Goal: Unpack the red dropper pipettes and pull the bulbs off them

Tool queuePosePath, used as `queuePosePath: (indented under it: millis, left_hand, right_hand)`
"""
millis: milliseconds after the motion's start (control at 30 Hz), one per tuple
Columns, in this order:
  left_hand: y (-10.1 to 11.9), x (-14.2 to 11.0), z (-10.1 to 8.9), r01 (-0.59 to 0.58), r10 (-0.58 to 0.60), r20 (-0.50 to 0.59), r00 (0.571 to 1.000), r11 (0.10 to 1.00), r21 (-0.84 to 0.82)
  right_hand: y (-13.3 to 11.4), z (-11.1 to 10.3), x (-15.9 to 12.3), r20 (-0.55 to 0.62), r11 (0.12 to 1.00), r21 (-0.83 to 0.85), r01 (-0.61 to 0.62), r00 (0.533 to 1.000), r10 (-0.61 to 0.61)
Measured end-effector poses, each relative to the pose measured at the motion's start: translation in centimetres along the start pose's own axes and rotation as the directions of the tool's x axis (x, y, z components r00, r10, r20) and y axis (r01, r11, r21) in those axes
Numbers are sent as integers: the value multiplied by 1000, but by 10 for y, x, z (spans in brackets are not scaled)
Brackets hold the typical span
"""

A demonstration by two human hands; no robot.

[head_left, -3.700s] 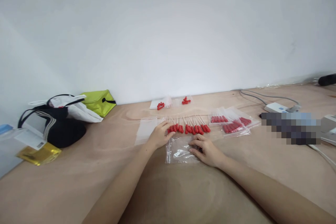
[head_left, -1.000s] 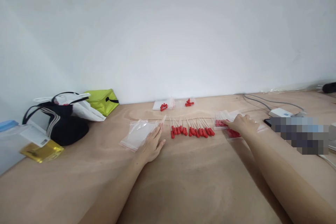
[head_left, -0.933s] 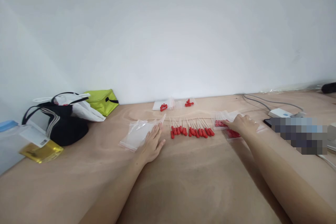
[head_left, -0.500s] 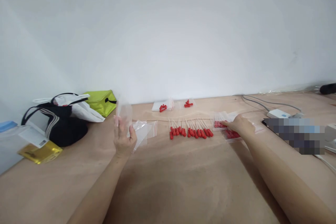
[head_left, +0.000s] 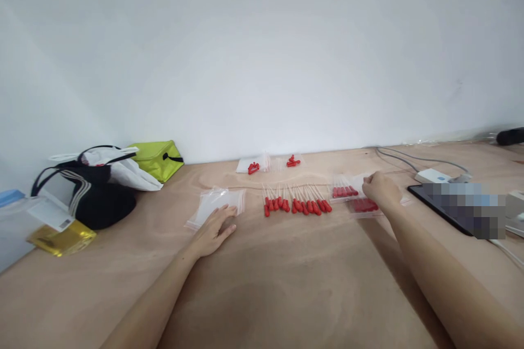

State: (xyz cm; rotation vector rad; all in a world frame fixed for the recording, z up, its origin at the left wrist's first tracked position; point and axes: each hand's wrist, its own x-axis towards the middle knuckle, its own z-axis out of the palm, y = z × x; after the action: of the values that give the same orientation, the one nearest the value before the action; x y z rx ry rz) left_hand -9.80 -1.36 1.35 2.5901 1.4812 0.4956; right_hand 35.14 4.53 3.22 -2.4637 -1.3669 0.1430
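Note:
My left hand (head_left: 215, 230) lies with its fingers stretched out over the near right part of a stack of clear zip bags (head_left: 207, 206). My right hand (head_left: 382, 190) is curled closed above the right end of the filled zip bags; whether anything is between its fingertips is hidden. One filled zip bag (head_left: 344, 191) shows several red-bulbed droppers in a row. Another filled zip bag (head_left: 364, 205) lies partly under it. In the middle, two groups of loose droppers with red bulbs (head_left: 301, 206) lie with their clear stems pointing toward the wall.
By the wall lie two small heaps of red bulbs (head_left: 254, 167) on clear bags. A green pouch (head_left: 158, 159), a black bag (head_left: 102, 202) and a yellow packet (head_left: 61, 237) stand left. A phone (head_left: 440, 208) and a white power strip (head_left: 433, 176) lie right.
My left hand has come down and right onto the clear bags, and the bag it held up now lies with the stack. My right hand's fingers have drawn back right and curled.

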Motion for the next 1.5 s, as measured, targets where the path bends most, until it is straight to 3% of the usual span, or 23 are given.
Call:
queuePosePath:
  millis: [133,267,333,400,433,500,567,633,667,700,767,800,867,933,1033,1133,1233,1500]
  left_hand:
    - [1,-1,8,-13,1,-249,969,999,-46]
    - [9,-1,14,-19,-13,-383,924,997,-81]
    - [17,0,17,-33,-14,-435,900,994,-101]
    - [28,3,19,-63,9,-458,889,993,-103]
    - [34,4,21,-82,29,-453,891,992,-97]
    - [46,5,23,-136,92,-416,905,988,-78]
    - [55,5,25,-202,166,-364,916,977,-64]
    - [61,5,26,-248,217,-332,918,967,-52]
    - [63,4,27,-255,226,-325,918,966,-49]
    - [64,4,27,-254,225,-324,919,966,-49]
    - [65,3,26,-241,211,-331,920,969,-52]
    - [65,2,26,-233,202,-337,920,971,-55]
    - [66,2,24,-226,191,-346,919,972,-65]
    - [68,2,21,-247,208,-329,921,966,-80]
    - [74,2,17,-340,310,-213,927,933,-121]
    - [85,1,15,-360,363,-9,932,917,-171]
    - [99,-2,18,-270,291,93,952,945,-184]
    - [116,-6,31,-155,153,-21,988,969,-194]
  right_hand:
    - [-7,-30,-9,-180,998,-2,64,982,-64]
    - [-21,-55,-27,-411,963,115,246,894,-179]
    - [-31,-54,-37,-412,832,308,461,853,-320]
    - [-43,-42,-51,-244,597,566,568,808,-536]
    - [-50,-33,-59,-121,506,659,556,743,-658]
    - [-65,-12,-79,52,373,769,520,530,-846]
    - [-81,8,-100,120,271,821,502,312,-942]
    - [-96,25,-121,121,191,808,557,161,-979]
    - [-103,31,-130,124,171,768,618,120,-985]
    - [-109,37,-138,106,157,691,706,116,-988]
    - [-116,45,-150,-45,174,471,865,220,-975]
    - [-117,49,-154,-133,182,388,904,250,-959]
    - [-112,52,-157,-282,220,313,924,312,-907]
    - [-99,53,-156,-358,292,332,897,407,-840]
    - [-70,50,-152,-335,435,393,810,567,-753]
    - [-44,45,-149,-197,556,421,717,671,-715]
    - [-32,41,-149,-45,625,436,648,709,-704]
    - [-43,37,-152,133,596,573,563,653,-745]
